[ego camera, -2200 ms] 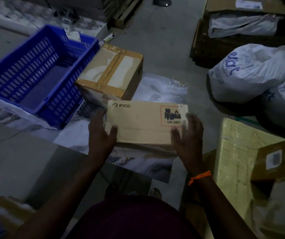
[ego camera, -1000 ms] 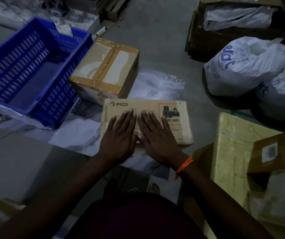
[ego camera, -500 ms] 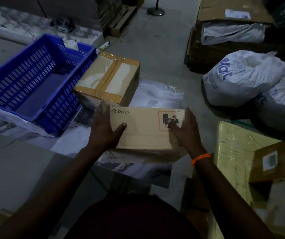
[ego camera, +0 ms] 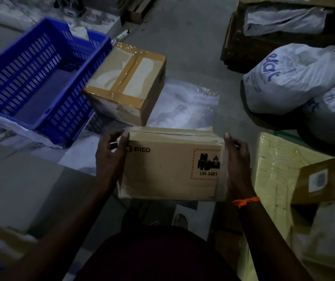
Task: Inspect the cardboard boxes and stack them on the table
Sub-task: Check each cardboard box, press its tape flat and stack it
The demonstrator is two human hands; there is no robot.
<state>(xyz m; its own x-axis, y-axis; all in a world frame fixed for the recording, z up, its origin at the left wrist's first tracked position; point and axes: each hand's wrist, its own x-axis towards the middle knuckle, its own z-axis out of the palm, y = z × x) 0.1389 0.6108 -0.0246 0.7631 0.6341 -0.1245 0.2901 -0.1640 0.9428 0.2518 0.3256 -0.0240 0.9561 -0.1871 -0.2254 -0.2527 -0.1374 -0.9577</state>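
Observation:
A flat cardboard box point(ego camera: 168, 169) marked PICO, with a battery hazard label, is held up between both hands, its printed face tilted toward me. My left hand point(ego camera: 109, 157) grips its left end, thumb curled over the top edge. At the right end, my right hand point(ego camera: 236, 165) presses flat against the side, fingers straight; an orange band is on that wrist. Behind it on the floor stands a taped brown box point(ego camera: 126, 82).
A blue plastic crate point(ego camera: 41, 78) sits at the left. White sacks point(ego camera: 296, 78) lie at the right. A pale wrapped carton point(ego camera: 274, 169) and a smaller labelled box point(ego camera: 320, 179) stand close on my right. Plastic sheeting point(ego camera: 182, 104) covers the floor ahead.
Both palms lay flat on the PICO box a second ago. They then moved to its ends, and the box has since come up closer and tilted, showing its taped top edge.

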